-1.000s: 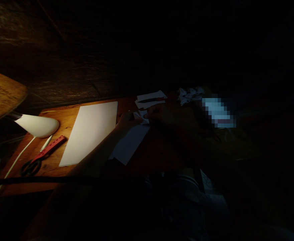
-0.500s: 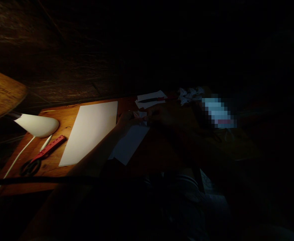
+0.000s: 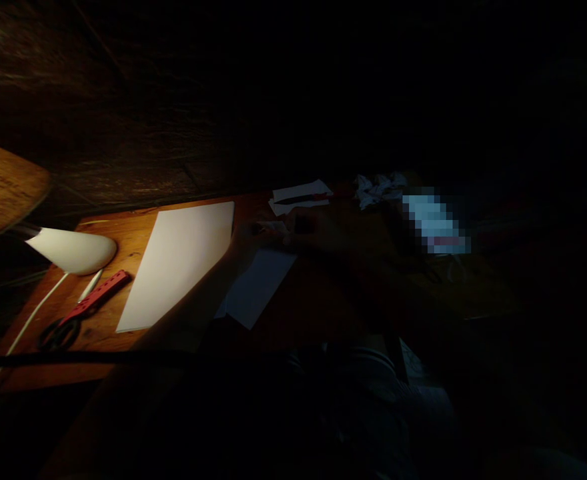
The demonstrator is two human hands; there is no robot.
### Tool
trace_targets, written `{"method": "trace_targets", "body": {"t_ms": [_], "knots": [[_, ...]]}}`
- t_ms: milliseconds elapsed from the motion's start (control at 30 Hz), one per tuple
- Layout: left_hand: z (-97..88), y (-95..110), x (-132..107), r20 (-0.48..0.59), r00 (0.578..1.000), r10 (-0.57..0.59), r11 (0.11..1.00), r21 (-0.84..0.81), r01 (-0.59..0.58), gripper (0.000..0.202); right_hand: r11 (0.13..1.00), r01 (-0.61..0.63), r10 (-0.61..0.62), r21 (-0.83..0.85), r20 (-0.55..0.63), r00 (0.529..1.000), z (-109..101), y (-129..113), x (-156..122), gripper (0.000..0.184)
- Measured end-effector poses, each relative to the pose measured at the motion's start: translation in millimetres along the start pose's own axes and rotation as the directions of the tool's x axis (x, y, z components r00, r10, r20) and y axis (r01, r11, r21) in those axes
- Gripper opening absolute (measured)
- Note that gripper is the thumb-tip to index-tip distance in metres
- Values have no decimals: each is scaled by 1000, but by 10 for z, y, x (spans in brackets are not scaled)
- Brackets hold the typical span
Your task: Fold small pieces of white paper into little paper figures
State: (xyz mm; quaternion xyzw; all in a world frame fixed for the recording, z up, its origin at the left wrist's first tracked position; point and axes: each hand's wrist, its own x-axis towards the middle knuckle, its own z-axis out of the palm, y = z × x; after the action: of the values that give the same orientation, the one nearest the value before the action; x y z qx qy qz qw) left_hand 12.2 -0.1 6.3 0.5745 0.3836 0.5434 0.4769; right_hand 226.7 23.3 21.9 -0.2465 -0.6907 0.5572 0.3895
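Observation:
In the dim middle of the desk, my left hand [image 3: 246, 239] and my right hand [image 3: 309, 230] meet around a small folded piece of paper [image 3: 275, 227]. Both hands are closed on it, one from each side, though the shadow hides the fingertips. Much of the paper is covered by the fingers. Just below it lie a few cut paper sheets [image 3: 262, 287] on the wood. To the left of my forearm rests a stack of large white paper [image 3: 183, 260], brightly lit.
Paper strips [image 3: 301, 191] with a dark, red-ended tool on them lie behind my hands. Crumpled or folded paper pieces [image 3: 378, 190] sit further right, beside a glowing blurred screen [image 3: 436, 223]. At left are a white lamp [image 3: 73, 250], a red power strip [image 3: 98, 297] and its black cable.
My right hand has come slightly left and now covers more of the small paper, which shows less of its surface. The things on the desk stay in place.

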Motion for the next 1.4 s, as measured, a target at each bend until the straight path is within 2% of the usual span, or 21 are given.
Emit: {"method": "trace_targets", "body": {"t_ms": [200, 433, 533, 633, 700, 767, 833, 933, 1033, 1100, 1200, 1400], "knots": [[-16, -49, 19, 56, 996, 67, 998, 7, -67, 38, 973, 120, -121, -198, 7, 993, -44, 111, 37, 12], [-20, -70, 30, 60, 993, 102, 992, 72, -106, 22, 937, 130, -168, -326, -91, 982, -80, 65, 17, 8], [-53, -41, 29, -6, 997, 70, 995, 78, -70, 23, 918, 136, -179, -373, -84, 980, -104, 75, 11, 11], [-150, -16, 41, -136, 991, 12, 998, 60, -4, 22, 898, 131, -173, -420, -63, 983, -108, 100, 9, 11], [-223, -1, 50, -191, 977, 97, 984, 166, -65, 15, 877, 129, -164, -462, -36, 986, -95, 114, 4, 10], [-271, 15, 48, -110, 971, 212, 926, 341, -164, 11, 836, 130, -141, -533, 20, 990, -79, 114, -8, 8], [-281, 31, 31, 58, 962, 266, 836, 483, -261, 10, 774, 139, -97, -618, 101, 990, -76, 98, -24, 12], [-256, 43, -13, 340, 906, 252, 715, 566, -411, 12, 683, 171, -28, -710, 209, 977, -114, 53, -46, 24], [-246, 47, -41, 505, 836, 217, 626, 585, -516, 11, 632, 188, 0, -752, 242, 970, -182, 10, -56, 26], [-257, 53, -44, 538, 816, 211, 583, 601, -547, 9, 620, 186, 8, -762, 243, 970, -215, -9, -60, 25], [-275, 72, -43, 537, 817, 208, 546, 630, -553, 13, 628, 181, 19, -757, 247, 969, -224, -9, -61, 21], [-291, 83, -68, 542, 818, 191, 542, 637, -548, 17, 625, 176, 37, -760, 255, 966, -202, 60, -38, 16]]}}
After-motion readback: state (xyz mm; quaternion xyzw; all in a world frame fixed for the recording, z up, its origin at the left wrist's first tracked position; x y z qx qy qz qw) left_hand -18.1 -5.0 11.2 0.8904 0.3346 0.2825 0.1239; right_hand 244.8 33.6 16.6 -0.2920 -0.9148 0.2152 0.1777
